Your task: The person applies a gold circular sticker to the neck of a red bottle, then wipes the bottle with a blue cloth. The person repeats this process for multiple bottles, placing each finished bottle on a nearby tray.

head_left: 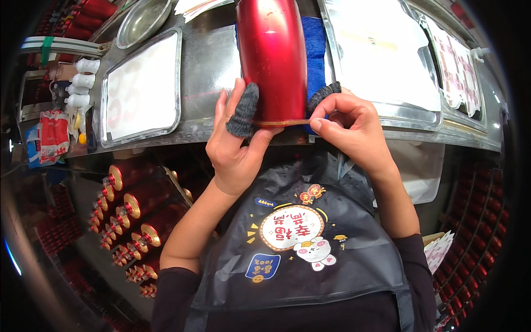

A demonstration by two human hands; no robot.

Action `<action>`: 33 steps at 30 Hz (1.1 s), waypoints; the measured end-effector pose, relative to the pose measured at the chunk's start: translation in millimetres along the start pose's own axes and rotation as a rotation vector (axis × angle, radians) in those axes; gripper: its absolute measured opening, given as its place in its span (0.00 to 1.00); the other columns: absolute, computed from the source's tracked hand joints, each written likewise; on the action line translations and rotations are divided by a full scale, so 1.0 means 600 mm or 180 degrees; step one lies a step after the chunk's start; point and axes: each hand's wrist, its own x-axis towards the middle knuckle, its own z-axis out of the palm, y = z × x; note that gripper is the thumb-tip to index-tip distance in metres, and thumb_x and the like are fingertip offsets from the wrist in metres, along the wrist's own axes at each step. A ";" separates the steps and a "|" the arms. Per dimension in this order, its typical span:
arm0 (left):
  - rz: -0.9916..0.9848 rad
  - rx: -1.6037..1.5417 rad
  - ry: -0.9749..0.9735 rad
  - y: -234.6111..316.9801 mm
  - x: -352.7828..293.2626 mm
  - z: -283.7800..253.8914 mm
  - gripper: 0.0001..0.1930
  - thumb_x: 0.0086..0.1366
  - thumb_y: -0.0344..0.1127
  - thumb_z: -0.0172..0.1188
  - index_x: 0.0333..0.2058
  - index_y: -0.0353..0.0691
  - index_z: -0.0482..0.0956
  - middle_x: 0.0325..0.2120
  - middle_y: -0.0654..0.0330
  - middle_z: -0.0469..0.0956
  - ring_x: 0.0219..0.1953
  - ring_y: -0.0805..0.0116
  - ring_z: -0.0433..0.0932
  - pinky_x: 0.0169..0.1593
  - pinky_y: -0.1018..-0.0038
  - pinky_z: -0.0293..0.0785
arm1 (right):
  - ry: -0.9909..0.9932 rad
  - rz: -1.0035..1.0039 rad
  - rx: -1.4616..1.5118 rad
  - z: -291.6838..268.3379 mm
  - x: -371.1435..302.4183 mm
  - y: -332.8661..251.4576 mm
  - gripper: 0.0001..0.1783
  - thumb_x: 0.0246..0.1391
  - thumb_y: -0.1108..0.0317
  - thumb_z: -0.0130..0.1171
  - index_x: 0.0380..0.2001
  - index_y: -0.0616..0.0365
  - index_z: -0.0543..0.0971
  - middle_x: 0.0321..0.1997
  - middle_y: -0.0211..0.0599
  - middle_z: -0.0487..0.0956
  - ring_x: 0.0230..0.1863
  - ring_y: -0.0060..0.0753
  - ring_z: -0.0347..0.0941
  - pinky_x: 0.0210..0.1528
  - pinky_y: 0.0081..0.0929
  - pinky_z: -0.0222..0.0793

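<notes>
A glossy red metal bottle or flask body (274,61) lies lengthwise on a blue cloth (316,50), its near end toward me. My left hand (235,152) grips the left side of that end, thumb below and some fingers stretched along it. A dark knit cover (244,113) wraps one of its fingers. My right hand (354,122) is closed in a pinch on a thin brownish strip (291,122), which runs across the bottle's near rim. Another dark knit cover (325,95) is on a right finger. The far end of the bottle is cut off by the frame.
A metal tray with white sheets (141,91) lies left on the metal table, a round metal bowl (142,22) behind it. Another white-covered tray (384,55) is at right. Several red flasks with gold ends (133,205) are stacked below left; red rows (470,238) fill the lower right.
</notes>
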 end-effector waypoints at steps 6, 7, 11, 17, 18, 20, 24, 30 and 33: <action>0.0407 0.0500 -0.0212 -0.006 -0.037 -0.020 0.23 0.55 0.32 0.75 0.48 0.29 0.82 0.60 0.42 0.75 0.58 0.47 0.78 0.67 0.38 0.55 | 0.0013 0.0099 0.0150 -0.006 -0.002 0.001 0.05 0.54 0.71 0.66 0.29 0.59 0.79 0.29 0.20 0.73 0.25 0.06 0.62 0.27 0.11 0.55; 0.0516 0.0591 -0.0246 -0.008 -0.039 -0.021 0.22 0.55 0.32 0.75 0.47 0.28 0.82 0.60 0.42 0.75 0.58 0.47 0.78 0.68 0.38 0.54 | 0.0043 0.0103 0.0072 -0.009 -0.003 0.004 0.05 0.55 0.70 0.65 0.29 0.59 0.79 0.28 0.20 0.73 0.25 0.07 0.63 0.26 0.11 0.56; 0.0823 0.1003 -0.0280 -0.009 -0.036 -0.029 0.24 0.57 0.33 0.74 0.50 0.26 0.79 0.57 0.41 0.77 0.57 0.46 0.78 0.68 0.36 0.53 | 0.0031 -0.0171 -0.0123 -0.013 -0.004 0.021 0.04 0.57 0.72 0.64 0.32 0.61 0.80 0.30 0.24 0.78 0.28 0.10 0.69 0.30 0.12 0.64; 0.0951 0.1103 0.0071 0.000 -0.044 -0.034 0.19 0.55 0.39 0.70 0.47 0.50 0.86 0.61 0.50 0.75 0.57 0.50 0.80 0.66 0.37 0.57 | 0.0274 0.0097 -0.0246 -0.004 -0.004 0.045 0.06 0.60 0.69 0.59 0.31 0.58 0.74 0.18 0.21 0.70 0.15 0.10 0.60 0.18 0.11 0.51; 0.1011 0.1167 0.0173 0.001 -0.044 -0.027 0.16 0.56 0.41 0.67 0.45 0.53 0.86 0.61 0.51 0.75 0.56 0.50 0.80 0.63 0.36 0.59 | 0.0205 -0.0049 -0.0145 -0.006 -0.002 0.048 0.06 0.61 0.70 0.58 0.31 0.58 0.74 0.18 0.21 0.69 0.15 0.11 0.59 0.18 0.11 0.50; 0.1067 0.1110 0.0454 0.006 -0.044 -0.014 0.08 0.55 0.39 0.62 0.32 0.47 0.86 0.59 0.51 0.77 0.54 0.45 0.80 0.63 0.30 0.59 | 0.0210 -0.0014 -0.0155 -0.007 0.003 0.055 0.06 0.62 0.70 0.58 0.31 0.58 0.74 0.18 0.21 0.69 0.14 0.11 0.59 0.17 0.11 0.49; 0.1207 0.1251 0.0625 0.028 -0.030 -0.001 0.05 0.53 0.37 0.63 0.23 0.44 0.81 0.62 0.52 0.74 0.61 0.42 0.75 0.52 0.35 0.67 | 0.0119 0.0004 -0.0177 -0.009 0.006 0.060 0.06 0.63 0.69 0.58 0.33 0.57 0.73 0.17 0.19 0.68 0.14 0.11 0.58 0.17 0.11 0.49; 0.0551 0.0693 -0.0003 0.018 0.002 0.003 0.10 0.48 0.33 0.67 0.30 0.35 0.85 0.64 0.46 0.71 0.65 0.40 0.70 0.65 0.35 0.59 | 0.0276 0.0046 -0.0484 0.001 0.002 0.047 0.06 0.62 0.67 0.62 0.33 0.56 0.78 0.22 0.18 0.71 0.19 0.08 0.61 0.20 0.13 0.53; 0.0107 -0.0010 -0.0193 -0.006 0.001 0.004 0.27 0.53 0.30 0.71 0.54 0.35 0.80 0.65 0.45 0.70 0.66 0.50 0.71 0.68 0.45 0.58 | 0.0181 0.0118 -0.0264 0.000 0.002 0.036 0.06 0.61 0.68 0.64 0.33 0.57 0.78 0.25 0.18 0.74 0.23 0.06 0.63 0.24 0.11 0.56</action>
